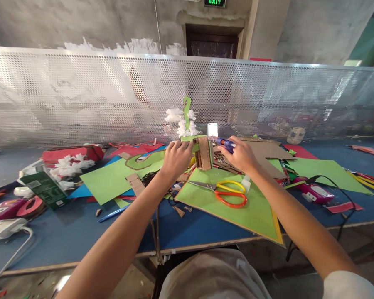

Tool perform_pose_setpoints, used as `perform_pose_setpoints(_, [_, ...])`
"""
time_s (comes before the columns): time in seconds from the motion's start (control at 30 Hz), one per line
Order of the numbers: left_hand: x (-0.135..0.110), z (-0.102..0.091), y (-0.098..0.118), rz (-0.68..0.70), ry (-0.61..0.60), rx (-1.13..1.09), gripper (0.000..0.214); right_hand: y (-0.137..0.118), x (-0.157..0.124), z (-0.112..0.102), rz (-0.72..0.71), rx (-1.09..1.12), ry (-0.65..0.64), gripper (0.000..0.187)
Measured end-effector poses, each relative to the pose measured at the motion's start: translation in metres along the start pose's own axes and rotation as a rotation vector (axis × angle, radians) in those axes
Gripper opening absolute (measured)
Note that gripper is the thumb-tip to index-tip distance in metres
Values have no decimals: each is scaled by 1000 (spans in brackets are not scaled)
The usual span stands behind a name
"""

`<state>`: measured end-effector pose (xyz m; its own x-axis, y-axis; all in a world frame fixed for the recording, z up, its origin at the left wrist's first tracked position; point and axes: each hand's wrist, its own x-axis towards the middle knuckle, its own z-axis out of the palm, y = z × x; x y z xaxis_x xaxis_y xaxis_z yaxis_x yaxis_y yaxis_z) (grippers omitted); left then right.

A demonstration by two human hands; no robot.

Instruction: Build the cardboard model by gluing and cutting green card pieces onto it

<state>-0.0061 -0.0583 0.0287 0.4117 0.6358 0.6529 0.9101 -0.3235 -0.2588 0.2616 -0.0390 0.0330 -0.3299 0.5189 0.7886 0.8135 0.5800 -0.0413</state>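
Observation:
My left hand (178, 157) is closed on the left side of a cardboard piece (205, 153) edged with green card, held above the table. A curved green card strip (187, 109) with white tissue tufts (187, 128) rises behind that hand. Closed around a stubby blue-purple tool (226, 144), my right hand (240, 154) is just right of the cardboard. The tool points left toward the top of the cardboard; its exact kind is not clear. Below both hands, scissors (230, 193) with yellow and orange handles lie on a green sheet (237, 218).
A perforated metal screen (96, 95) stands behind the blue table (77, 236). At left are a green box (44, 187), a blue pen (112, 213) and a white power strip (4, 229). A magenta device (314, 192) with a black cable (345, 220) lies at right.

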Motion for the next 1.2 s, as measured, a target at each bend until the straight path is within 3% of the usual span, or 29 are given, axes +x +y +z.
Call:
perform_pose_setpoints(0.53, [1, 2, 2, 2, 6, 12, 43, -10, 2, 6, -43, -37, 1, 51])
perform_pose_setpoints(0.73, [1, 2, 2, -5, 0, 20, 41, -7, 2, 6, -15, -52, 20, 49])
perform_pose_setpoints(0.93, [2, -1, 3, -15, -20, 22, 42, -11, 0, 10, -40, -39, -42, 49])
perform_pose_setpoints(1.1, [1, 3, 0, -28, 1, -6, 42, -6, 0, 7, -2, -19, -1, 44])
perform_pose_setpoints(1.2, [0, 4, -1, -30, 6, -3, 40, -7, -2, 8, -59, 26, -50, 40])
